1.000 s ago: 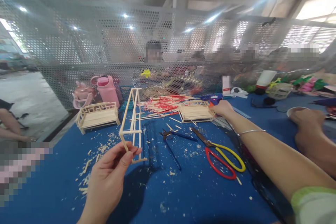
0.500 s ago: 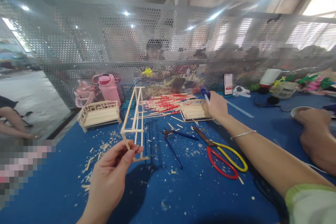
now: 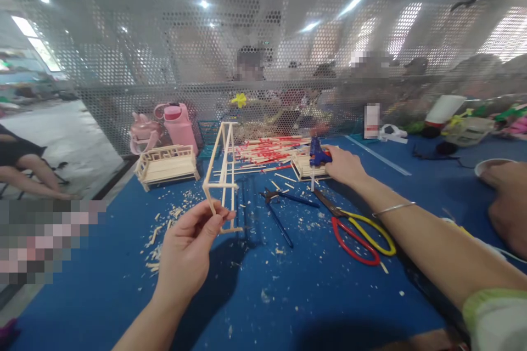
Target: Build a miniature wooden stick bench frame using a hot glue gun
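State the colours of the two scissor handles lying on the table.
On the scissors, one handle is red, the other yellow; the head view shows them.

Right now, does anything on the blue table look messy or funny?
Yes. Pale wood chips and splinters are scattered over the blue table, thickest near the left hand holding the stick frame. The scissors lie open beside them.

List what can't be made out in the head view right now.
- Blue glue gun: the grip is hidden by the right hand.
- Wooden stick frame: the lower corner is covered by the left hand fingers.
- Small wooden bench: partly blocked by the glue gun and right hand.
- Co-worker's hand: cut off by the right edge.
- Behind the mesh screen: blurred.
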A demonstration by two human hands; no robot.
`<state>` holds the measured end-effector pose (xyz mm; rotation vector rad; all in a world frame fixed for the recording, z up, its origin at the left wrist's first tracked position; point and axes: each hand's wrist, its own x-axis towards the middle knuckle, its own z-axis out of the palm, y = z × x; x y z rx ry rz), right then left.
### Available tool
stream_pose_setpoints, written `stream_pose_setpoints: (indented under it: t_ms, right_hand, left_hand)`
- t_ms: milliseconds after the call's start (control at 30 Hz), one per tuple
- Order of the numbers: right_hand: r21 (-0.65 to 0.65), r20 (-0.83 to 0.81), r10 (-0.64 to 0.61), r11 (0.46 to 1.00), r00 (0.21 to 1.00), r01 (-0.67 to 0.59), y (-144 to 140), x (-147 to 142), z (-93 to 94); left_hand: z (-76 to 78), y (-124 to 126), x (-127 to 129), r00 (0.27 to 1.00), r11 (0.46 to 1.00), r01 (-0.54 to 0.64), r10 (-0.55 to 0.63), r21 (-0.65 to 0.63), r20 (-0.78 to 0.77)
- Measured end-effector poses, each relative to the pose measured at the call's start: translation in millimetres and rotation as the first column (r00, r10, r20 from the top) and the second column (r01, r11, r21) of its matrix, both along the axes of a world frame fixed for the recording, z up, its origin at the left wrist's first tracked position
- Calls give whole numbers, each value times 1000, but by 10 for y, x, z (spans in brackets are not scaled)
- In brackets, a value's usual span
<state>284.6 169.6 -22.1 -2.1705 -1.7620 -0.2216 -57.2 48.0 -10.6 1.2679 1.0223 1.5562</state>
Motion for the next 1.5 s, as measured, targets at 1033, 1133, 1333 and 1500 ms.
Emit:
stream_pose_setpoints:
  t_ms: [1033,1133,1333,1500]
  right_hand:
    - [270,-817,-163,739,-554,-617,-1106,-1454,-122]
    - [291,-783,-126,792,-610,-537,-1081,-1446,-115]
    - [222,-813,-45,898,-581,-380,-1018,-1429,-110]
    - [168,-846,-41,926,-532,-339,-978,-1404,-95]
  left_hand:
    - [10,-208,303,933,944,329,-318,-39,167]
    - [-12,-157,270,939,954,301,-297,2,174]
    - [-68,-146,203,918,922,382,-370,-68,145]
    - [-25,-119,134,873,864,487,-477,-127,101]
